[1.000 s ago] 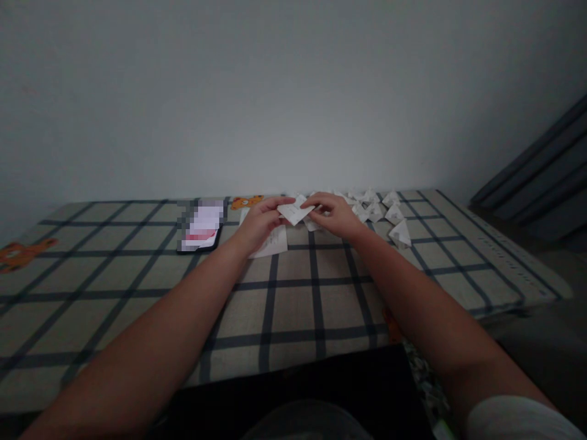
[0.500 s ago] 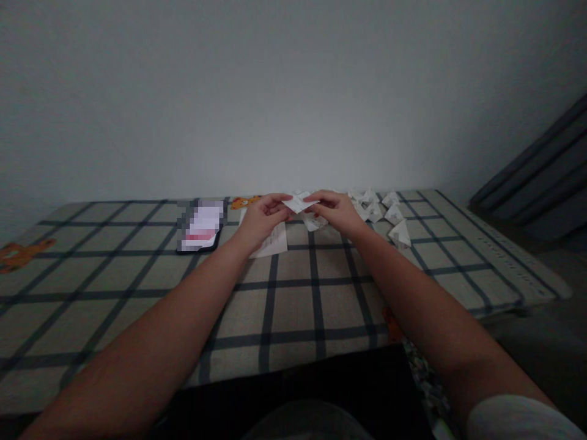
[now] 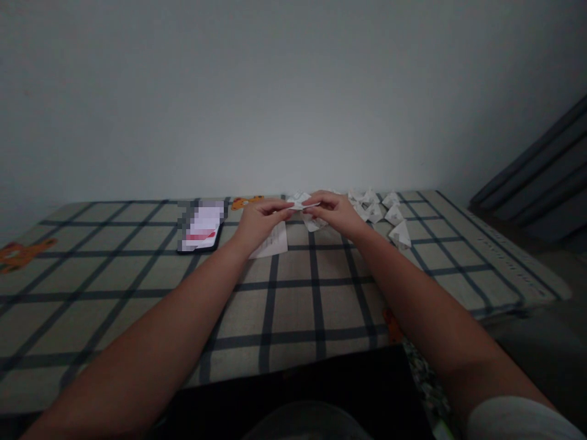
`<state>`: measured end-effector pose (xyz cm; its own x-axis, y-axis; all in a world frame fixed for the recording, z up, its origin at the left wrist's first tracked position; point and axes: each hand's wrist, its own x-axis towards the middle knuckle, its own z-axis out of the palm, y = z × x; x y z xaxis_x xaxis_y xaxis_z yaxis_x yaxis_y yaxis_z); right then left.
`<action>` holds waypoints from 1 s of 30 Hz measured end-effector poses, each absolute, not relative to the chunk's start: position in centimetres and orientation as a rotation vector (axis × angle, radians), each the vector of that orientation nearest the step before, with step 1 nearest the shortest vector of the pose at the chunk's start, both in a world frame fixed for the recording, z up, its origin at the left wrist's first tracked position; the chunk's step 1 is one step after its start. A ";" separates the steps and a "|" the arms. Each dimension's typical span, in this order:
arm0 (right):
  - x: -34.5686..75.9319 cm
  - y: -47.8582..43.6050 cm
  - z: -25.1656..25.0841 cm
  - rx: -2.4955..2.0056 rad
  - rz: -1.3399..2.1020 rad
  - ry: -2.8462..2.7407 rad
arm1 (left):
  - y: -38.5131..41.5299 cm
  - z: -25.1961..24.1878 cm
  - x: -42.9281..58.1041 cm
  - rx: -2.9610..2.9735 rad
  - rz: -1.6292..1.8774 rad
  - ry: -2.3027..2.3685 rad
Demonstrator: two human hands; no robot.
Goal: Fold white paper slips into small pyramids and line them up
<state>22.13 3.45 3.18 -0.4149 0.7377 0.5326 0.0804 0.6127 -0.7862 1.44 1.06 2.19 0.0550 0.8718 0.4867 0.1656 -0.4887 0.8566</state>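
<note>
My left hand [image 3: 259, 220] and my right hand [image 3: 337, 212] meet over the far middle of the table, fingers pinched on a small folded white paper [image 3: 300, 201] held between them, nearly edge-on to the camera. Under my left hand a flat white sheet [image 3: 275, 241] lies on the checked tablecloth [image 3: 293, 293]. Just below my right hand's fingers sits another small white paper piece [image 3: 313, 223]. Several folded white paper shapes [image 3: 383, 214] are scattered to the right of my right hand.
A phone [image 3: 202, 227] with a blurred screen lies left of my left hand. A plain wall stands behind the table. Dark slanted boards [image 3: 536, 177] lean at the far right. A dark object [image 3: 298, 391] sits at the table's near edge.
The folded paper has been lifted slightly and tilted from face-on to nearly flat. Both hands stayed close together on it.
</note>
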 end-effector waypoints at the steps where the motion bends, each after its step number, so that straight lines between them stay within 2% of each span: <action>1: 22.1 3.4 3.2 -0.663 0.848 -1.880 | 1.0 2.2 1.5 1.734 1.489 1.048; 11: 22.0 3.3 3.5 -0.771 0.750 -1.924 | 1.0 2.1 1.7 1.780 1.435 1.073; 21: 22.0 3.1 3.3 -0.788 0.675 -2.061 | 1.0 1.8 2.4 1.429 1.230 0.899; 26: 21.7 3.5 2.6 -0.764 0.896 -1.898 | 1.3 1.6 2.3 1.479 1.276 0.918; 30: 21.5 3.7 2.3 -0.764 0.946 -1.844 | 1.5 1.3 2.2 1.518 1.271 1.006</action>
<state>21.49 3.66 2.34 -0.4049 0.8046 0.4344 0.1165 0.5166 -0.8483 2.18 1.53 1.32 0.1447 0.9527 0.2671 0.0414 -0.2756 0.9604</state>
